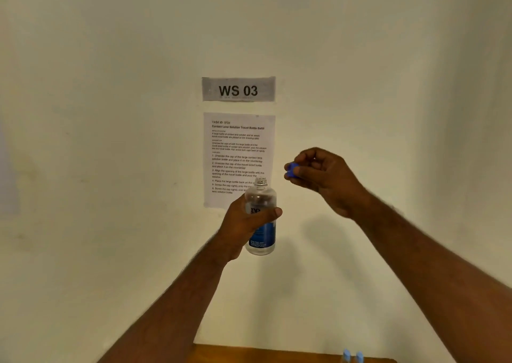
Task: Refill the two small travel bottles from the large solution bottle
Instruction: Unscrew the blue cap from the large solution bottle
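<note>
Clear plastic, with a blue and white label, the large solution bottle [260, 218] stands upright in mid-air, its threaded neck open and uncapped. The left hand [243, 224] wraps around its middle, thumb across the label front. Up and to the right of that hand, apart from the bottle, the right hand [321, 177] pinches a small blue screw cap [291, 170] between thumb and fingertips, the other fingers curled. Far below the right hand, two small blue-capped travel bottles [353, 356] peek up at the frame's bottom edge on a brown wooden surface [263, 354]. Behind both hands, a printed white instruction sheet [238, 152] and a grey "WS 03" sign [238, 89] hang on the cream wall [110, 140].
</note>
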### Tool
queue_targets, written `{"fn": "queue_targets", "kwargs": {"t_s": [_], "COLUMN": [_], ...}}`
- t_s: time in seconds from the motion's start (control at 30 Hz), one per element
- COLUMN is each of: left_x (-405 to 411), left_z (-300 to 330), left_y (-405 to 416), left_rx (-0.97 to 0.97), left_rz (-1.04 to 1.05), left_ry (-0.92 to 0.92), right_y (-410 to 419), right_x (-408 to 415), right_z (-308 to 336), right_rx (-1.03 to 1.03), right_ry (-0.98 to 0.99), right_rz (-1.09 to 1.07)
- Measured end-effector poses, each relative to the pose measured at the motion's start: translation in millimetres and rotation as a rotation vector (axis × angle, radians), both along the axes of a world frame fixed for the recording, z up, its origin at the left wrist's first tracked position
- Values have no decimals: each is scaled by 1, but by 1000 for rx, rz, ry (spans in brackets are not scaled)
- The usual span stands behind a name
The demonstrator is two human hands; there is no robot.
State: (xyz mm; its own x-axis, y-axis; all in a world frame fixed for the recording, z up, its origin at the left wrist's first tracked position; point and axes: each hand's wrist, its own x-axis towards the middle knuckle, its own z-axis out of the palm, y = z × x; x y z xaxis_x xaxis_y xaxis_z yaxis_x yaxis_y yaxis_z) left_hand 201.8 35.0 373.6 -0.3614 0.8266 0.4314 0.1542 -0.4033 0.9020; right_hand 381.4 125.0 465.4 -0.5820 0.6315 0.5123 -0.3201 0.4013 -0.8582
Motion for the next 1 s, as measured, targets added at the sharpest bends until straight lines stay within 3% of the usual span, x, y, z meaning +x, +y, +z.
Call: {"fn": "queue_targets", "kwargs": {"t_s": [0.27,0.7,1.0], "left_x": [-41,-96,-125], "left_z": [-84,-273,-406], "left_y": [-42,-115,-130], "left_rx": [-184,-512,-739], "left_rz": [55,113,177], "left_ry": [51,-79,-104], "right_y": [-27,-74,-114], "right_x": [-37,-103,-133], "right_z": [-150,-399,-518], "right_rx": [-184,-15,-54], "right_ry": [9,-640,-900], "right_rz": [-91,-277,-254]}}
